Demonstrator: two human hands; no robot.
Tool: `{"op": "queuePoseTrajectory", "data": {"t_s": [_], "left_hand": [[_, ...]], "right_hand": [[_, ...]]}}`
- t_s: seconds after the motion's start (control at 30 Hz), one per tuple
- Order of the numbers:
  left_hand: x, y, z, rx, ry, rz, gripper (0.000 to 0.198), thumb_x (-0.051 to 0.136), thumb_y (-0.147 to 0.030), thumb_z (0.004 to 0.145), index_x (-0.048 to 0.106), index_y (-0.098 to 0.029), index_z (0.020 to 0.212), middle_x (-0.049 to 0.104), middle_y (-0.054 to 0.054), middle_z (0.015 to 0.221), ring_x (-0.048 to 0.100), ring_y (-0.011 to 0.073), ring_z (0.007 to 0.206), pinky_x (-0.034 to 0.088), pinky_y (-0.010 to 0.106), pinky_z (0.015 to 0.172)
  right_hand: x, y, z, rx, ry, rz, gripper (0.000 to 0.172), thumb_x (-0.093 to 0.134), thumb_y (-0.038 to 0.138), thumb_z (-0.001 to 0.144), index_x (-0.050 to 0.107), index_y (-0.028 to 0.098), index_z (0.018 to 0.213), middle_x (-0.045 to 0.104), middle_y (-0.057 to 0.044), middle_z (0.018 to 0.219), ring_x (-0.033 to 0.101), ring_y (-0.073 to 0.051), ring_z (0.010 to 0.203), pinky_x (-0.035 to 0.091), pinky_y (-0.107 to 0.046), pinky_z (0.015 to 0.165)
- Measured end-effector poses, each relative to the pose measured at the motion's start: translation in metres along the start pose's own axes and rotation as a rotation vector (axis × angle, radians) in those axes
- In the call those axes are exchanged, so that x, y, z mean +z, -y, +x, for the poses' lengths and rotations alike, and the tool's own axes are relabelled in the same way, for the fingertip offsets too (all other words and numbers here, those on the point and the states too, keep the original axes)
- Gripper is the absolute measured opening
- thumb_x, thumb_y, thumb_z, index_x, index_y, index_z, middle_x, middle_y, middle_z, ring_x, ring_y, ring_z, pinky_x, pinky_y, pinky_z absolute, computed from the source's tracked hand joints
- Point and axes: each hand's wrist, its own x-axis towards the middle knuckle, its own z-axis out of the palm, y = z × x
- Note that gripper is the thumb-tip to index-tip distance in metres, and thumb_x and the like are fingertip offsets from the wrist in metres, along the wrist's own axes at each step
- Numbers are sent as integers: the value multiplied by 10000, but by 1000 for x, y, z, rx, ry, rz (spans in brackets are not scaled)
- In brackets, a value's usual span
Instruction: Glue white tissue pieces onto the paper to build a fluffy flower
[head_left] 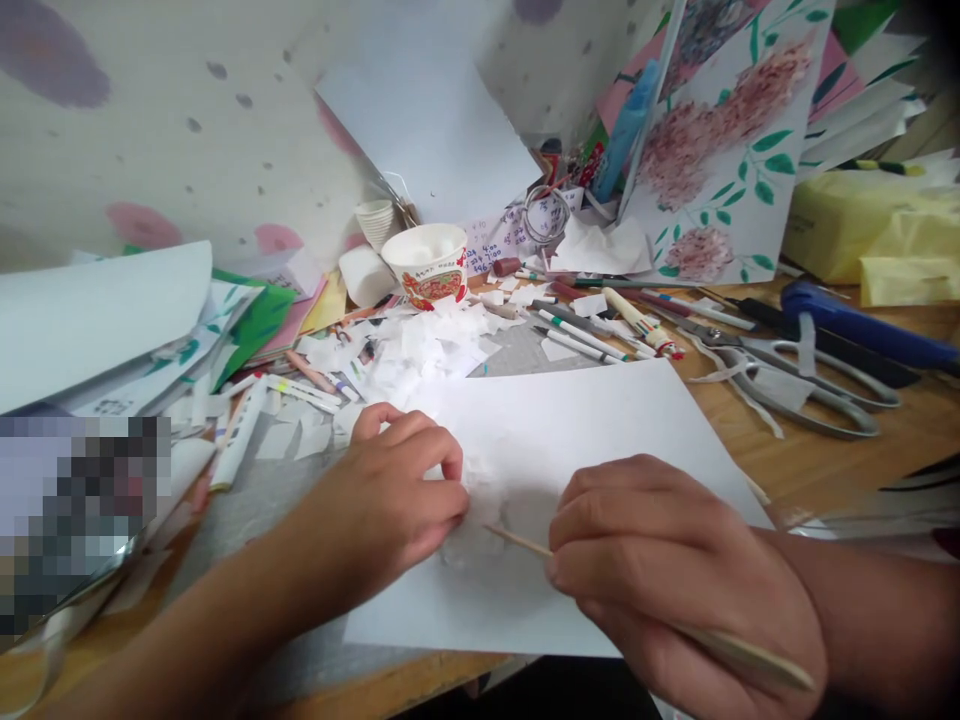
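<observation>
My left hand (411, 482) is over the white sheet (585, 420), fingers bent toward the thumb; whether they pinch anything, I cannot tell. The sheet lies flat beneath both hands. My right hand (667, 560) is closed around a wooden stick (741, 655), tip pointing left.

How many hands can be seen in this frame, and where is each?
2. The left hand is over the left part of the white sheet; the right hand is over its right part, holding a wooden stick. No other hand is discernible.
</observation>
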Motion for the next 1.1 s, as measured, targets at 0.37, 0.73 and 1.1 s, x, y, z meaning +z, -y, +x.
{"op": "queuePoseTrajectory", "data": {"t_s": [0.37,0.73,1.1], "left_hand": [[-1,0,-1,-19,-16,-2,185,526,-127,837,599,-212,690,584,-5,847,515,191,822,243,431,827],[7,2,1,-92,30,-210,226,558,-87,829,651,-273,919,533,3,999,511,198,955,229,415,865],[5,6,0,-73,33,-203,208,533,-60,802,628,-232,732,530,-7,952,501,183,922,218,427,885]], "right_hand": [[16,-5,4,82,127,-52,223,462,29,858,642,64,986,656,-101,836,544,-187,714,424,-297,619],[18,8,19,41,371,-241,227,465,114,907,651,116,777,602,-57,745,468,-186,620,421,-325,543],[11,13,-8,30,-12,-306,320,418,147,973,661,167,767,628,-51,696,622,-187,694,537,-330,700]]}}
